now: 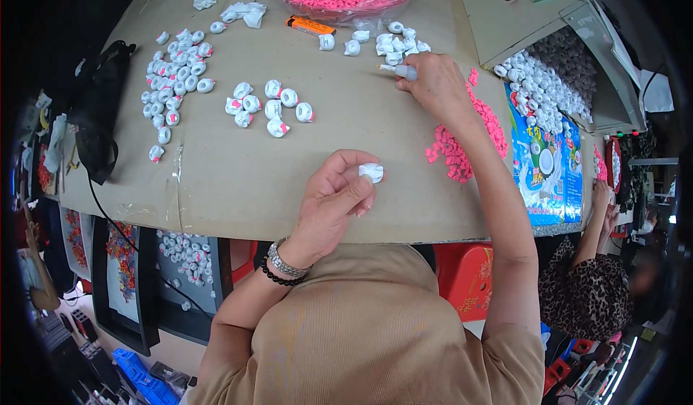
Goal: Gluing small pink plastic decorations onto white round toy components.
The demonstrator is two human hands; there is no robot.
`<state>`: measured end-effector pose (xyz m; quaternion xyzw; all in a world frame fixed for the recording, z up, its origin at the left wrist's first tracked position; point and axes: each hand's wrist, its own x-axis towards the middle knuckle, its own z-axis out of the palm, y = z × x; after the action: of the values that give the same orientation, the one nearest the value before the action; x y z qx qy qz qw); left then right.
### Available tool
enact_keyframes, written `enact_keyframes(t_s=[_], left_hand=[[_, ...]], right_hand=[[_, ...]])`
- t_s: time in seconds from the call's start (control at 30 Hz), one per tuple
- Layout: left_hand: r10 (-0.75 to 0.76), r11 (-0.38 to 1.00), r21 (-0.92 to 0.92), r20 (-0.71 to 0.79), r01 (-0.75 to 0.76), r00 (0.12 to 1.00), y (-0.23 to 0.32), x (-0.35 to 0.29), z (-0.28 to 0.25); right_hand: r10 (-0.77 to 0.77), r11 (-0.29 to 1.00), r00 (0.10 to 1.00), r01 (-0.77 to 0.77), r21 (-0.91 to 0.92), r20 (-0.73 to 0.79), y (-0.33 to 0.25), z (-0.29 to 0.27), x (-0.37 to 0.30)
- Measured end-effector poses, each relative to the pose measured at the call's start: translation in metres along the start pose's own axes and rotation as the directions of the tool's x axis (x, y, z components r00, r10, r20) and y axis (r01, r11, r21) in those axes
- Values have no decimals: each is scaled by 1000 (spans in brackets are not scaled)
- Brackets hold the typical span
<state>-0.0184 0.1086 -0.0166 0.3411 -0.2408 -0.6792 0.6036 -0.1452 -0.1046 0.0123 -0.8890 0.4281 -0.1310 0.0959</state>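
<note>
My left hand [336, 201] is low over the middle of the table, a small white rounded piece [371, 172] pinched between thumb and fingers. Farther off to the right, my right hand [438, 86] grips a small whitish tube with a narrow tip [401, 71], pointing left. Just beyond it sits a group of plain white pieces [393, 44]. White pieces with pink parts on them [273, 109] lie ahead of my left hand. Beneath my right forearm spreads a heap of small pink pieces [456, 154], partly hidden by the arm.
A plastic-lined pink basin [404, 4] of pink pieces stands at the far edge, with an orange stick-like packet [310, 26] before it. More white pieces [177, 73] cluster at left. An open box [556, 40] spills white pieces at right. Another person [588, 282] works at far right.
</note>
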Motion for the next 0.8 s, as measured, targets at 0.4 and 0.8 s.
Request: enact_keyframes(t_s=[0.4, 0.8], left_hand=[[117, 993, 4, -102, -117, 988, 5, 0, -1], [260, 964, 109, -184, -243, 948, 6, 0, 10]], right_hand=[[232, 856, 970, -237, 459, 68, -43, -30, -63], [300, 450, 931, -330, 830, 207, -70, -10, -110]])
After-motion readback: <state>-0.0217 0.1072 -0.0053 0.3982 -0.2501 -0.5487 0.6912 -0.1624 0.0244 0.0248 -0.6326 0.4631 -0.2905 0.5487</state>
